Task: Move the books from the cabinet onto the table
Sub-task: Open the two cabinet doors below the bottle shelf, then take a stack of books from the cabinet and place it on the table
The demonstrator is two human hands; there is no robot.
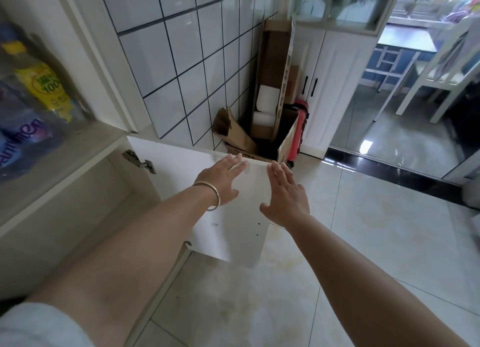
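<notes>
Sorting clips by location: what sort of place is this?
Probably a home kitchen or utility corner: white tiled wall, white cabinet with its door open, and dining chairs beyond the doorway.

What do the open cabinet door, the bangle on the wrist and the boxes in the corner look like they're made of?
Cabinet door: probably laminated board, smooth matte white, with small drilled holes and a metal hinge.
Bangle: likely metal, a thin silvery band with a polished shine.
Boxes: corrugated cardboard, plain brown with bent flaps.
</notes>
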